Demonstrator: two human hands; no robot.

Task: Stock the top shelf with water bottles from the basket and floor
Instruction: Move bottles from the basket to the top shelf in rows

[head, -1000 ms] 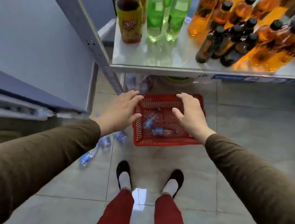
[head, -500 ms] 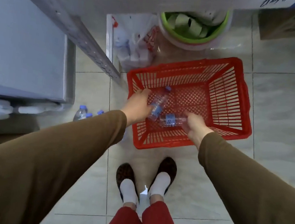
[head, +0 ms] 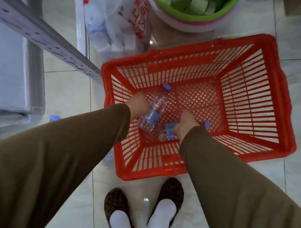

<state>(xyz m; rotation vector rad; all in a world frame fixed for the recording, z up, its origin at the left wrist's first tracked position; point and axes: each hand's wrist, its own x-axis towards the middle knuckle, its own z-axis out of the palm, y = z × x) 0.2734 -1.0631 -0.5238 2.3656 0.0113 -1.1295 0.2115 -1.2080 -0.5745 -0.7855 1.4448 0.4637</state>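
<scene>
At basket floor, centre of view: two water bottles, both lying on their sides, one under each of the hands.
Left hand (head: 137, 104): at 9 o'clock from basket centre, down inside the red basket (head: 284, 117); fingers curled round the left bottle (head: 152, 112), whose purple cap points to 12 o'clock.
Right hand (head: 186, 122): at 6 o'clock from basket centre; clamped on the right bottle (head: 168, 132), cap out toward 3 o'clock.
Basket contents: only these two bottles visible; remainder of the mesh bottom bare.
Floor stock: one purple bottle cap (head: 54, 117) at 9 o'clock past the left sleeve, beside the grey cabinet (head: 6, 71); a second clear shape shows at the basket's near-left corner, too hidden to identify.
Beyond basket, 12 o'clock: white plastic bag (head: 118, 26); green-rimmed bucket (head: 192, 15).
Top shelf: out of view; stock level cannot be told.
Progress, as judged: basket nearly cleared; this pair not yet lifted or shelved; floor bottles remain afterward.
</scene>
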